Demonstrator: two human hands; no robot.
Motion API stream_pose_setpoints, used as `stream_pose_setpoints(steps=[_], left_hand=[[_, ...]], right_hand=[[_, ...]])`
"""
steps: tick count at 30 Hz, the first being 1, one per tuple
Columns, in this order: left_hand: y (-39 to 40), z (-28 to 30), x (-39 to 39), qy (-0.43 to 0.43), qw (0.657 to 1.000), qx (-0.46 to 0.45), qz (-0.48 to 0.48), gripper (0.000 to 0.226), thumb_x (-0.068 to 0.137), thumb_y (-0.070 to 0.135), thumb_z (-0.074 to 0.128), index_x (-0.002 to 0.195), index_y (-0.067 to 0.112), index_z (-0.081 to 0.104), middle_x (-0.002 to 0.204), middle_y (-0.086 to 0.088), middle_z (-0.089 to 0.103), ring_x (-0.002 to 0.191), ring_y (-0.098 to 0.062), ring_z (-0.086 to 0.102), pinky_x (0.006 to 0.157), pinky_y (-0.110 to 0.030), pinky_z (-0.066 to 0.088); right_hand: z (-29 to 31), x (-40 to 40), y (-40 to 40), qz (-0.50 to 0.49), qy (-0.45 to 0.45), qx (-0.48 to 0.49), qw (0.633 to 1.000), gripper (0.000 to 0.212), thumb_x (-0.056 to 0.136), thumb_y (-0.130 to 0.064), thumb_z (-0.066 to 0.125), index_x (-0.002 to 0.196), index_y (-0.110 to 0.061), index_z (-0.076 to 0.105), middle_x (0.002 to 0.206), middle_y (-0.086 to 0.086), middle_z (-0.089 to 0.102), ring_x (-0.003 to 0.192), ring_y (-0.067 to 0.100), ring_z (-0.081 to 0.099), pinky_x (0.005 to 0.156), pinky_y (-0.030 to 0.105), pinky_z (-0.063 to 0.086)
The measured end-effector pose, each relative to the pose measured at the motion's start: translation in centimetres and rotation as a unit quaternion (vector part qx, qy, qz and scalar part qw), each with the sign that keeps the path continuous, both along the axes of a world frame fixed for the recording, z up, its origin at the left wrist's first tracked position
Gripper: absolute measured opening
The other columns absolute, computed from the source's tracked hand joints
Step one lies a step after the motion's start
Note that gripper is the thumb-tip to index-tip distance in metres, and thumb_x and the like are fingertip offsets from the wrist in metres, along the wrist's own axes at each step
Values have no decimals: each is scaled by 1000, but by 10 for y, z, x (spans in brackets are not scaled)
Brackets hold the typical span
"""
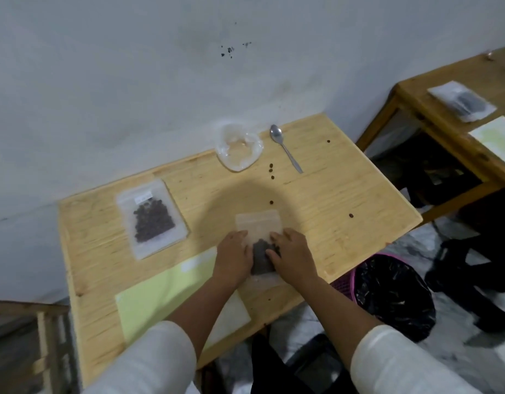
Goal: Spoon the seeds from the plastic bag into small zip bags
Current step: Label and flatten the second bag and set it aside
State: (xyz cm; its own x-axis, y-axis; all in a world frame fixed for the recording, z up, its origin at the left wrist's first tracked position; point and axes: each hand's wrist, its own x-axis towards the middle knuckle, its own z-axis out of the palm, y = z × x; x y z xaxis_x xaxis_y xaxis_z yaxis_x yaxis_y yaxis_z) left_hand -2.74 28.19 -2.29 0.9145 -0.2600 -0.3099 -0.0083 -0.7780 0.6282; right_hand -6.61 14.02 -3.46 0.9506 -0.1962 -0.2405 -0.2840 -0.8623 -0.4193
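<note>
Nearly done, I judge: plastic bag (239,149) at twelve o'clock looks emptied; spoon (285,147) idle; left hand (235,255) and right hand (292,255) press flat, fingers uncurled, on the filled zip bag (258,223); another filled bag (151,220) at ten o'clock.

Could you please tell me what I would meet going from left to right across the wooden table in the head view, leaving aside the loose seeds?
Filled zip bag → yellow-green sheet → left hand → zip bag being handled → right hand; farther back, the plastic bag → spoon.
</note>
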Motion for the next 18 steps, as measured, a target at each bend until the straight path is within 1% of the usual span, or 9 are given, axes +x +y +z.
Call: stream_pose_setpoints(steps=[2, 4, 6, 7, 9, 11, 13, 16, 18], left_hand=[[-2, 1, 4, 4, 999, -26, 31, 39, 93, 18, 50, 132, 14, 49, 134, -7, 51, 119, -22, 48, 103, -27, 31], [-2, 2, 7, 26, 995, -63, 69, 37, 91, 18, 53, 129, 21, 53, 126, -4, 58, 109, -19, 54, 94, -24, 40], [0, 5, 10, 41, 989, -113, 92, 35, 90, 18, 54, 123, 28, 56, 117, 1, 62, 94, -11, 55, 82, -19, 40], [2, 7, 11, 41, 985, -136, 99, 33, 90, 18, 55, 121, 30, 57, 113, 3, 63, 89, -9, 54, 78, -19, 40], [8, 13, 13, 41, 975, -182, 119, 30, 89, 20, 58, 116, 33, 59, 111, 9, 61, 91, -6, 52, 78, -19, 39], [17, 19, 14, 42, 964, -219, 145, 29, 88, 22, 61, 115, 33, 60, 111, 13, 58, 97, -5, 51, 78, -18, 39], [30, 24, 14, 42, 956, -239, 164, 30, 86, 22, 64, 113, 33, 60, 111, 16, 56, 101, -4, 50, 79, -17, 41], [55, 29, 8, 21, 954, -246, 170, 31, 84, 19, 67, 111, 33, 62, 108, 17, 57, 103, -4, 51, 87, -23, 45], [74, 30, 2, 5, 954, -242, 178, 31, 83, 16, 67, 111, 30, 63, 107, 14, 59, 103, -6, 52, 85, -22, 42]], right_hand=[[0, 4, -3, -16, -10, 25, 1000, 48, 88, -27, 59, 133, -13, 49, 141, 14, 38, 131, 26, 33, 106, 27, 28], [2, 9, -5, -27, -28, 55, 998, 47, 88, -23, 60, 132, -10, 51, 138, 13, 41, 127, 24, 39, 103, 25, 31], [6, 14, -5, -55, -52, 95, 993, 44, 86, -18, 62, 129, -9, 54, 132, 11, 45, 120, 22, 46, 98, 20, 33], [9, 17, -5, -73, -63, 125, 988, 43, 85, -16, 63, 127, -10, 56, 127, 10, 48, 114, 21, 50, 94, 17, 35], [17, 22, -1, -94, -76, 174, 977, 42, 83, -14, 65, 125, -13, 59, 116, 6, 55, 97, 14, 56, 83, 12, 38], [26, 27, 6, -99, -79, 203, 971, 40, 82, -16, 68, 122, -16, 61, 109, 2, 60, 87, 10, 57, 79, 13, 41], [33, 30, 17, -96, -79, 231, 965, 38, 81, -19, 69, 119, -18, 63, 105, -1, 63, 86, 9, 59, 81, 18, 45], [38, 28, 34, -68, -77, 256, 961, 35, 82, -20, 67, 117, -19, 65, 102, -3, 67, 88, 11, 62, 84, 25, 50], [39, 21, 46, -48, -66, 284, 955, 31, 84, -17, 65, 115, -20, 66, 93, -4, 68, 82, 10, 62, 81, 26, 52]])
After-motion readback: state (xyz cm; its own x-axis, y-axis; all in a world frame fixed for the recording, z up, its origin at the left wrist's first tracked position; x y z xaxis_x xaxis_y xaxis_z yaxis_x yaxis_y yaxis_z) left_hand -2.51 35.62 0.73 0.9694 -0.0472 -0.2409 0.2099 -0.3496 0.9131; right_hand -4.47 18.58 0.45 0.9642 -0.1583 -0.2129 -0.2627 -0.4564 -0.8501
